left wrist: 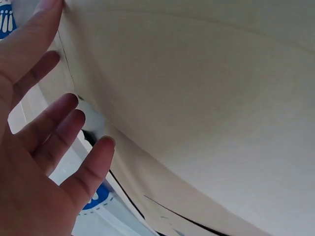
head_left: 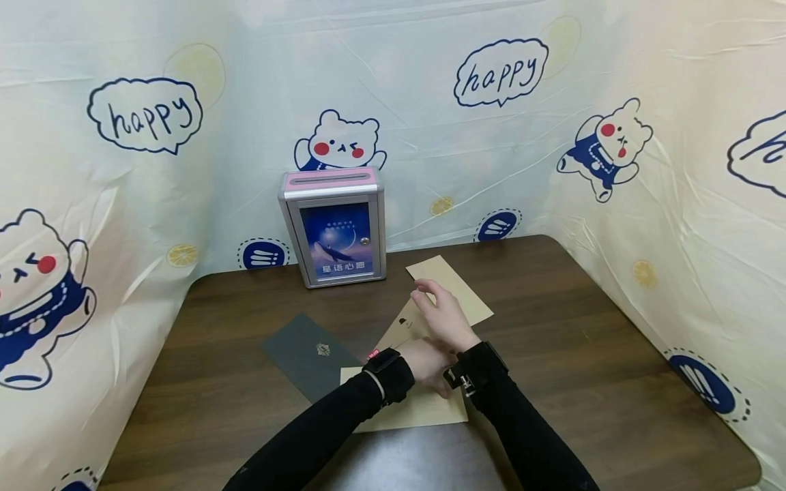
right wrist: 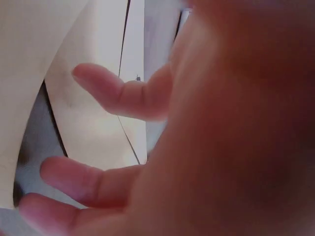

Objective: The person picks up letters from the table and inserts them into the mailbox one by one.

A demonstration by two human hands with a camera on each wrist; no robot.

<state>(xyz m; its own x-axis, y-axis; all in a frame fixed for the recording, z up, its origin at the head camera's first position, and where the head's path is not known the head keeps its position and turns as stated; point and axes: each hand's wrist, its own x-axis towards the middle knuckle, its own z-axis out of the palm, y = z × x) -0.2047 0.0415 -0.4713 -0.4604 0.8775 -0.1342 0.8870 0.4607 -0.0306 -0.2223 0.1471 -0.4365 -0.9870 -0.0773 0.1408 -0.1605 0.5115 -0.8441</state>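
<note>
A near tan paper sheet or envelope [head_left: 408, 412] lies under my left hand [head_left: 425, 365]. In the left wrist view its broad tan surface [left wrist: 206, 88] fills most of the picture. The left fingers [left wrist: 54, 125] are spread and fairly straight beside its edge; the thumb's tip is cut off at the top. My right hand [head_left: 445, 315] is farther away, over a tan piece [head_left: 399, 331] with small dark print and a red mark. The right fingers [right wrist: 83, 182] bend loosely with nothing visible between them. A plain tan sheet or envelope [head_left: 469, 286] lies just beyond.
On the left lies a dark grey-green envelope [head_left: 301, 348] with a gold emblem. A silver box [head_left: 379, 239] with a pink slotted top and blue front panel stands at the back. Printed cloth [head_left: 424, 136] hangs around the brown table [head_left: 589, 382].
</note>
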